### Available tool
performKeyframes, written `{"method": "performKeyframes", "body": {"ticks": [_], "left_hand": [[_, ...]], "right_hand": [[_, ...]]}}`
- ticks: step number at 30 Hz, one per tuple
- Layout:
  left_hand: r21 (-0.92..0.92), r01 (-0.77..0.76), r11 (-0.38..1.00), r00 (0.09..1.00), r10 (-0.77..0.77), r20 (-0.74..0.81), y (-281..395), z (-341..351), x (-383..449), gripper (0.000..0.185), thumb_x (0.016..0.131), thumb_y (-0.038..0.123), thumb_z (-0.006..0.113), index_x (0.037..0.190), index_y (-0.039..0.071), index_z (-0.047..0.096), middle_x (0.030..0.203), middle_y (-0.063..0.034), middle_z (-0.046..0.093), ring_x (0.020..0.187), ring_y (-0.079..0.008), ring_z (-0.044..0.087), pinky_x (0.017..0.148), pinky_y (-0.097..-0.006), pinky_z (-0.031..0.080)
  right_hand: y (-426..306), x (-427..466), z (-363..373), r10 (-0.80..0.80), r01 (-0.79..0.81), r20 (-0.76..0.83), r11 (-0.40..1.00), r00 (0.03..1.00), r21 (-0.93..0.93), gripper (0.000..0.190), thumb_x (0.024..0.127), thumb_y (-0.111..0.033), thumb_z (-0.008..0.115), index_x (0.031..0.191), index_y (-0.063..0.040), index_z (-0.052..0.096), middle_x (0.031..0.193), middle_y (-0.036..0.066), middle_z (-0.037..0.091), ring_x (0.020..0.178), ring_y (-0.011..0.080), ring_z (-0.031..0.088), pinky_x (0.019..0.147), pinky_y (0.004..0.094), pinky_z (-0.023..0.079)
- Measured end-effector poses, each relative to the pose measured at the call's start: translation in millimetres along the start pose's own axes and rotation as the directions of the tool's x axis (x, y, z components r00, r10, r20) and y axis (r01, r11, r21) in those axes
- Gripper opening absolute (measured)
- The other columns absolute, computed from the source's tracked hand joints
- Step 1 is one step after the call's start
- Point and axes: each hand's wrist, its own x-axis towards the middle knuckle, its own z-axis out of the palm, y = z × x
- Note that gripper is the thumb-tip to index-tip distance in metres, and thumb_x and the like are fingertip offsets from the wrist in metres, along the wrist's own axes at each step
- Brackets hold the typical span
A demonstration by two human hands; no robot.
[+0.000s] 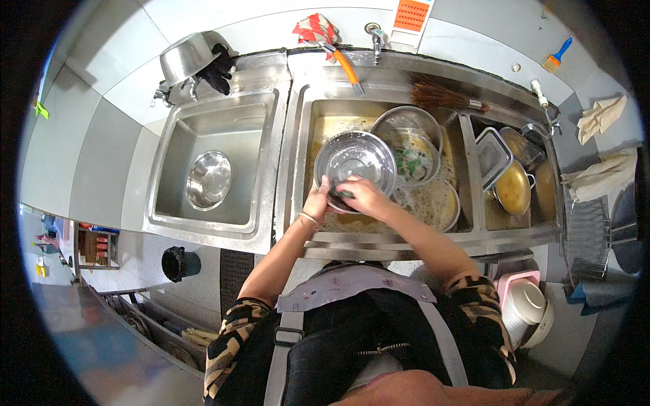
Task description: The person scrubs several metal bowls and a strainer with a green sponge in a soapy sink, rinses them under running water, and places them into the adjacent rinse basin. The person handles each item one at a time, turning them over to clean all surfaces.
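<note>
Over the middle sink, my left hand grips the near-left rim of a wet stainless steel bowl. Inside the bowl's near edge, my right hand is closed on a dark scouring pad, partly hidden by the fingers. Just right of this bowl, a larger steel bowl and a smaller one holding suds and a green scrubber lie in the soapy water. Another round vessel is mostly under the water at the near right.
A steel bowl lies in the left sink. The right basin holds a rectangular tray and an oval pot. Behind the middle sink are a brush whisk, an orange hose and a tap. A pot rests at back left.
</note>
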Motion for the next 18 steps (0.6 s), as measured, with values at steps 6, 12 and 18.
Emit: {"method": "performKeyframes", "body": {"ticks": [6, 12, 18], "left_hand": [[0.07, -0.041, 0.997, 0.998, 0.044, -0.038, 8.9, 31.6, -14.0, 0.046, 0.106, 0.046, 0.044, 0.133, 0.009, 0.048, 0.107, -0.0097, 0.068, 0.076, -0.0217, 0.071, 0.05, -0.0397, 0.062], [0.071, -0.037, 0.997, 0.997, 0.041, -0.069, 19.3, 14.8, -10.8, 0.045, 0.107, 0.045, 0.043, 0.134, 0.009, 0.049, 0.104, -0.0096, 0.069, 0.073, -0.0215, 0.071, 0.048, -0.0396, 0.062], [0.077, -0.088, 0.993, 0.996, 0.086, 0.023, 14.7, 14.6, -0.3, 0.052, 0.107, 0.045, 0.043, 0.145, 0.01, 0.039, 0.114, -0.0136, 0.065, 0.08, -0.0255, 0.072, 0.051, -0.0386, 0.063]], "right_hand": [[41.6, 14.9, -21.3, -0.051, -0.084, -0.288, 0.897, 0.956, -0.435, 0.043, 0.083, -0.004, 0.067, 0.125, -0.008, 0.062, 0.114, 0.017, 0.064, 0.106, 0.0376, 0.063, 0.094, 0.0452, 0.052], [49.8, -14.0, -21.3, -0.013, -0.002, -0.044, 0.948, 0.999, -0.318, 0.03, 0.083, 0.0, 0.062, 0.112, -0.003, 0.069, 0.11, 0.018, 0.065, 0.103, 0.0351, 0.065, 0.092, 0.0451, 0.052], [27.1, -19.1, -6.8, -0.15, 0.151, 0.033, 0.915, 0.988, -0.374, 0.032, 0.095, -0.01, 0.048, 0.121, -0.006, 0.067, 0.126, 0.017, 0.064, 0.12, 0.0307, 0.061, 0.102, 0.0453, 0.049]]}}
